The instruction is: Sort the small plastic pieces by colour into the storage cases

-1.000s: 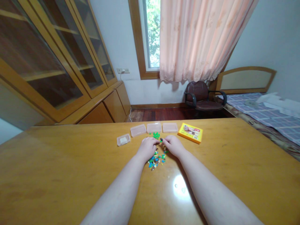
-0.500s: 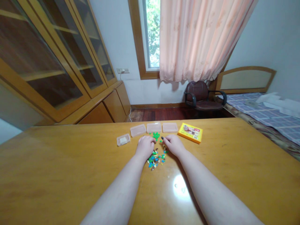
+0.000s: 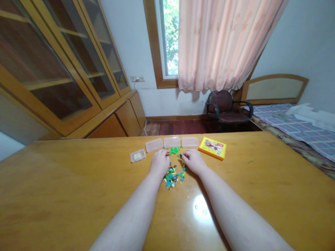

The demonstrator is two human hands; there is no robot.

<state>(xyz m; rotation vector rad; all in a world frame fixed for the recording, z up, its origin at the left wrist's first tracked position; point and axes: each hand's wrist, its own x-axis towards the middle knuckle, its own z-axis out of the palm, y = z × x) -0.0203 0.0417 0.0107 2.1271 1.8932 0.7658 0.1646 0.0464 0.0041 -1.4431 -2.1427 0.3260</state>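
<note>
A small heap of tiny coloured bricks (image 3: 173, 177) lies on the wooden table (image 3: 78, 181) between my two hands. A separate cluster of green bricks (image 3: 173, 151) sits just beyond my fingertips. My left hand (image 3: 159, 163) rests knuckles up left of the heap, fingers curled down at the near edge of the green cluster. My right hand (image 3: 192, 160) lies on the right side, fingers bent and pinched near the green bricks; what the fingers hold is too small to see.
Three clear plastic trays (image 3: 171, 142) stand in a row behind the bricks, and a small lidded box (image 3: 138, 156) sits to their left. A yellow booklet (image 3: 212, 147) lies to the right. Beyond the table are a chair (image 3: 226, 108), a bed and glass-fronted cabinets.
My left hand has drawn back to the left, uncovering more of the mixed heap. The green bricks are spread a little wider. My right hand has hardly moved.
</note>
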